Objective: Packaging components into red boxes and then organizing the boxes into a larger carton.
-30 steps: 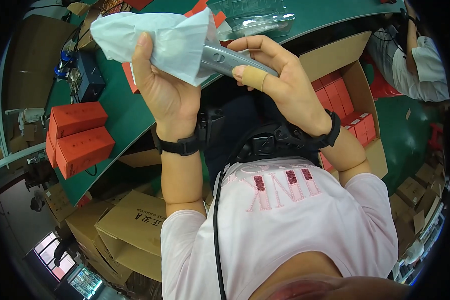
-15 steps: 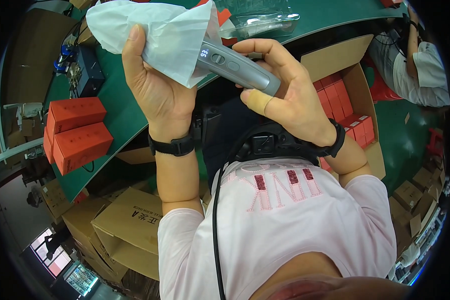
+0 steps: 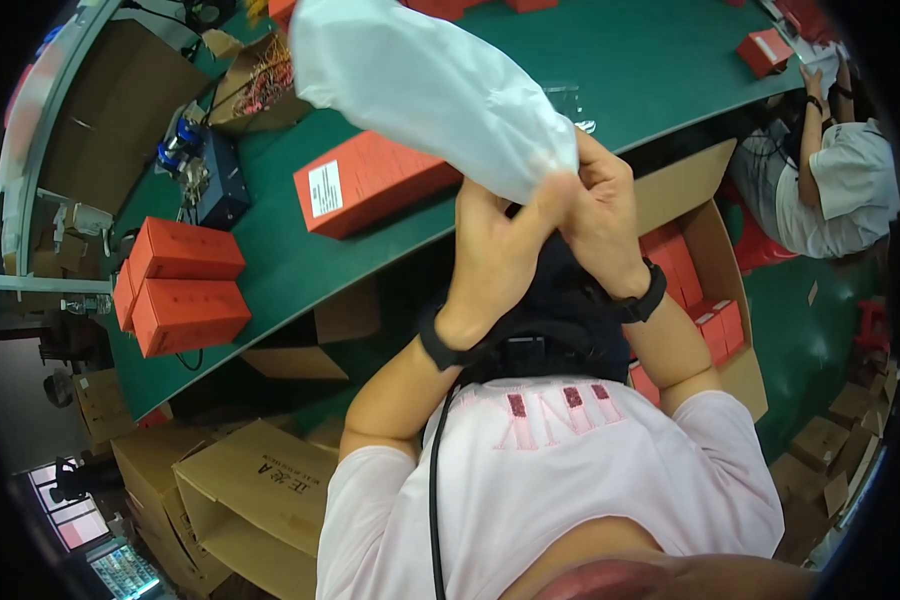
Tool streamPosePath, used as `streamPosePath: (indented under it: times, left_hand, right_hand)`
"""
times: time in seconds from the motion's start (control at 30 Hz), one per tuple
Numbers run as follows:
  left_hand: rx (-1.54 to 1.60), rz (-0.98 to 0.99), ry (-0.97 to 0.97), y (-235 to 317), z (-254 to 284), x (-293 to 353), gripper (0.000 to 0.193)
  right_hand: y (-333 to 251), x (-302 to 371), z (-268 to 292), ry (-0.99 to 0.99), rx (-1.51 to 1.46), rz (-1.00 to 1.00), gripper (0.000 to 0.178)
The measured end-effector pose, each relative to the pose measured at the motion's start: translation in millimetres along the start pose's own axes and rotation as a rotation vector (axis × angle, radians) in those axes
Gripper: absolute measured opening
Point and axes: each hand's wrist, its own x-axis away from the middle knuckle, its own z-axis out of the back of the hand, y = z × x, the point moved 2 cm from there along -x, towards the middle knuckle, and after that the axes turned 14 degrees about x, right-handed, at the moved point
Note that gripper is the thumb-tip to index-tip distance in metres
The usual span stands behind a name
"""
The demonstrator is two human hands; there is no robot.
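Far left, the stacked red boxes (image 3: 192, 318) sit by the edge of the green worktop (image 3: 270, 250), a dark blue device (image 3: 225, 180) behind them, a wire-filled carton (image 3: 275, 113) beyond that. Next along, a long red box (image 3: 375, 185) with a white label. And here's the white pouch (image 3: 425, 90), held up over the worktop's near side, its contents hidden! Left hand (image 3: 495, 245): grip clamped on the pouch's near end. Right hand (image 3: 605, 205) joins it there, grip pinched on that same end. To the right, an open carton (image 3: 718, 245) holds small red boxes (image 3: 720, 325); far right, a co-worker (image 3: 855, 180) in a pale shirt, another red box (image 3: 765, 52) near their hands.
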Motion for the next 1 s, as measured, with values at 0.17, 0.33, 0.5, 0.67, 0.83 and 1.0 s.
streamPosePath:
  times: [0.17,0.33,0.5,0.67,0.83,1.0]
  left_hand:
    - [0.309,0.240,0.074,24.1,35.0,-21.8,0.051]
    - [0.526,0.116,0.233,-16.4,-9.2,-17.2,0.035]
    - [0.749,0.396,0.216,0.8,0.7,-27.0,0.031]
    - [0.666,0.235,0.292,9.6,15.2,-26.6,0.036]
    - [0.679,0.224,0.271,7.5,0.7,-16.2,0.035]
    - [0.942,0.362,-0.164,-5.0,13.6,-7.9,0.053]
  right_hand:
    - [-12.8,3.2,31.8,-0.127,-0.083,-0.226,0.035]
    - [-1.7,2.6,4.9,-0.036,0.181,-0.002,0.050]
    - [-17.8,4.6,35.2,0.193,0.727,0.279,0.063]
    - [-75.1,3.4,34.5,0.111,1.235,0.652,0.073]
    - [-44.8,-4.7,32.0,-0.120,1.226,0.683,0.038]
    - [-22.6,10.5,39.0,-0.483,-0.327,-0.707,0.021]
